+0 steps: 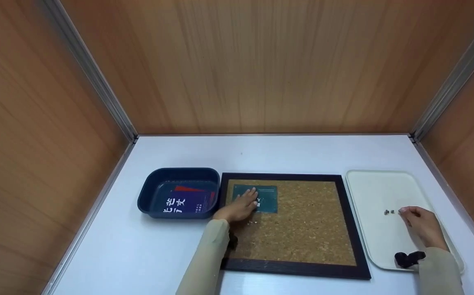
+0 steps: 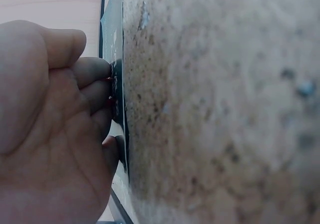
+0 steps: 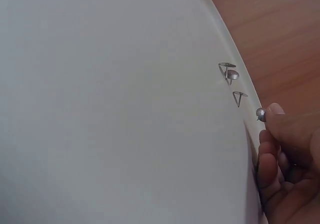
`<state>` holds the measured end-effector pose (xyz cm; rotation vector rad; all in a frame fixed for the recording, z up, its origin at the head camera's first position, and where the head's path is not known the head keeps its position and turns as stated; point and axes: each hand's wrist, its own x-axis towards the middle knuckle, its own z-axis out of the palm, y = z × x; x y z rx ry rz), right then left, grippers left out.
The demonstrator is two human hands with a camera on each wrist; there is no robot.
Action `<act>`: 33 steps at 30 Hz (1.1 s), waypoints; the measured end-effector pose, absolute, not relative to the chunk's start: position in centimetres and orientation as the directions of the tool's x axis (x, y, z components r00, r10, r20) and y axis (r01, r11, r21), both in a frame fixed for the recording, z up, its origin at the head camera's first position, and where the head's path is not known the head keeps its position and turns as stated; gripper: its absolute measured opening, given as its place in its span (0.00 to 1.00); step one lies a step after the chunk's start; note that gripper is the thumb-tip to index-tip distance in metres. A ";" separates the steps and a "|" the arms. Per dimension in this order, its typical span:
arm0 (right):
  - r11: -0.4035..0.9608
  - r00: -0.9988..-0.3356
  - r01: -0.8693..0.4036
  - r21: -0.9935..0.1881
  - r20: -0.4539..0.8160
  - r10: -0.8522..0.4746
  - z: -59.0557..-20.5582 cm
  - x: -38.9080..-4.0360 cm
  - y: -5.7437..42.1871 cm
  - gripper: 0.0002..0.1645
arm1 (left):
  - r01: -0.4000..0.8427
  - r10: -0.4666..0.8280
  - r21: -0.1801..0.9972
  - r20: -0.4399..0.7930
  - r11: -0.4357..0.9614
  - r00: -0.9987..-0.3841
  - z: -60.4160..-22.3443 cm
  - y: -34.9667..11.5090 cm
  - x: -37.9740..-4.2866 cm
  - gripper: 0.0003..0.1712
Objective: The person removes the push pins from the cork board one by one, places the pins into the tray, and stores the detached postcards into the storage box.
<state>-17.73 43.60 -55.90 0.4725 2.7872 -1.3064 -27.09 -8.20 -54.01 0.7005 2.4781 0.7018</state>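
My left hand (image 1: pixel 239 207) rests spread over a dark green card (image 1: pixel 267 192) at the upper left of a framed cork board (image 1: pixel 302 229). In the left wrist view its fingertips (image 2: pixel 100 92) press against the card's face, and the palm stays off the cork. Over the pale tray at the right, my right hand (image 1: pixel 423 225) pinches a silver thumbtack (image 3: pixel 260 114) at the thumb tip. Several more thumbtacks (image 3: pixel 240 94) lie on the tray just beside those fingers, some with their points showing.
Left of the board stands a dark blue basin (image 1: pixel 149 196) holding a purple card (image 1: pixel 185 201) and a red one (image 1: pixel 188 188). The pale tray (image 1: pixel 376 188) sits right of the board. Wooden panels (image 1: pixel 261 73) enclose the white table (image 1: pixel 118 246) at the back and sides.
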 end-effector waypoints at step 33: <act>0.665 -0.956 0.288 -0.689 -0.165 0.243 -56.1 -17.6 43.6 0.34 | 0.318 0.576 0.609 -0.287 0.726 -0.766 -54.1 -8.4 -27.0 0.30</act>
